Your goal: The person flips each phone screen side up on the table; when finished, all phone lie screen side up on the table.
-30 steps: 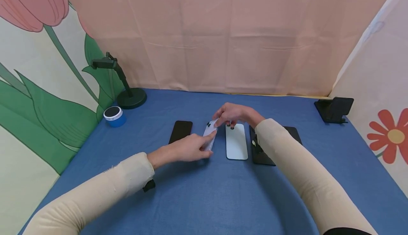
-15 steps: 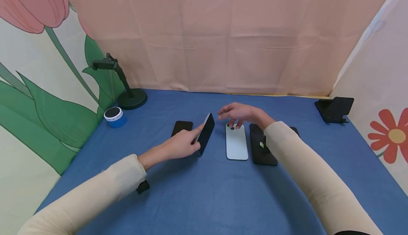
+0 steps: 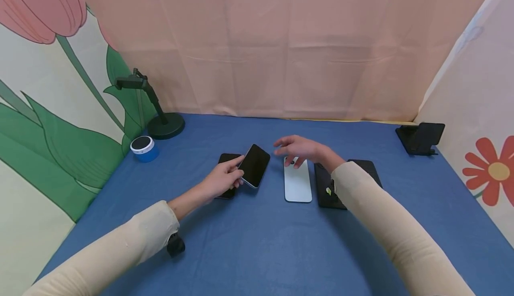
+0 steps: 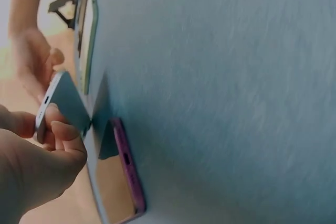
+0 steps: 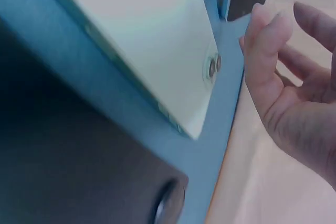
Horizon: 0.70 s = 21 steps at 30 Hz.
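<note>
My left hand point(image 3: 224, 176) pinches a phone point(image 3: 255, 165) by its edge, black screen up, tilted over the table. In the left wrist view the thumb and curled fingers grip the lower end of this phone point(image 4: 72, 100). Just under and left of it lies a dark phone point(image 3: 229, 192), partly covered by the hand; its purple edge shows in the left wrist view. My right hand point(image 3: 300, 149) hovers, fingers loosely bent and holding nothing, over the top of a pale phone point(image 3: 298, 182) lying back up. The right wrist view shows the pale phone's paired camera lenses beside that hand.
Black flat devices point(image 3: 329, 191) lie right of the pale phone, partly behind the right sleeve. A dark green stand point(image 3: 165, 125) and a blue-and-white round tub point(image 3: 144, 149) stand at the back left. A black folding stand point(image 3: 420, 139) sits at the far right of the blue table point(image 3: 257, 251).
The left hand has turned its phone from back to screen side and drawn it left, toward the dark phone. The right hand has let go of that phone and moved slightly right.
</note>
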Motion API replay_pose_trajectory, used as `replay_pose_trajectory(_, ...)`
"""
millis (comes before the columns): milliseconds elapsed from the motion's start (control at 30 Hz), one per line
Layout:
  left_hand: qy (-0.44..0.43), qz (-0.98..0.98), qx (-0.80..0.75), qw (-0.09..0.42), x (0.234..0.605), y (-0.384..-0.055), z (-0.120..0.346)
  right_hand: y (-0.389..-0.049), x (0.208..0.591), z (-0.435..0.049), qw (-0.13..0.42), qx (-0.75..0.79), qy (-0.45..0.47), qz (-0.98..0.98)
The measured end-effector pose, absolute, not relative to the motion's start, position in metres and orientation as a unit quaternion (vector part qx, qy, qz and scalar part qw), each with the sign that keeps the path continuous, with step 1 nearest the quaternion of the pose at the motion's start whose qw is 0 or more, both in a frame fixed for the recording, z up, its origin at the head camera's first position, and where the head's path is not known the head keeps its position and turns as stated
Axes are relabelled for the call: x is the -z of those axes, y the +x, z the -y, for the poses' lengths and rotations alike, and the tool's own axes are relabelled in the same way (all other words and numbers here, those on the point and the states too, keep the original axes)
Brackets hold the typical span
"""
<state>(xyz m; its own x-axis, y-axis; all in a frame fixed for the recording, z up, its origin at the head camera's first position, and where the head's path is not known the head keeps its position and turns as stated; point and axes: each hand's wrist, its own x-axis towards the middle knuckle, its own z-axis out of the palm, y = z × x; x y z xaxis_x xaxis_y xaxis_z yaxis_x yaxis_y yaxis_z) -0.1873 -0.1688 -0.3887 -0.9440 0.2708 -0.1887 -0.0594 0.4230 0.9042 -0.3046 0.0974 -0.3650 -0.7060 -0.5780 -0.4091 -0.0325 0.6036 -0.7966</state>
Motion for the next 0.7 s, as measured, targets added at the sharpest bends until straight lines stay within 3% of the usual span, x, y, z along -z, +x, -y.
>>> replay_pose_trajectory(333,0.025,-0.755,-0.635,0.161,0.386,-0.179,0.160,-0.295,0.381,-0.082,0.320,0.539,-0.106,-0.772)
replay_pose_trajectory(700,0.014,-0.718,-0.679,0.152,0.386,-0.179,0.161,-0.293,0.392,-0.081,0.278,0.594,-0.132,-0.743)
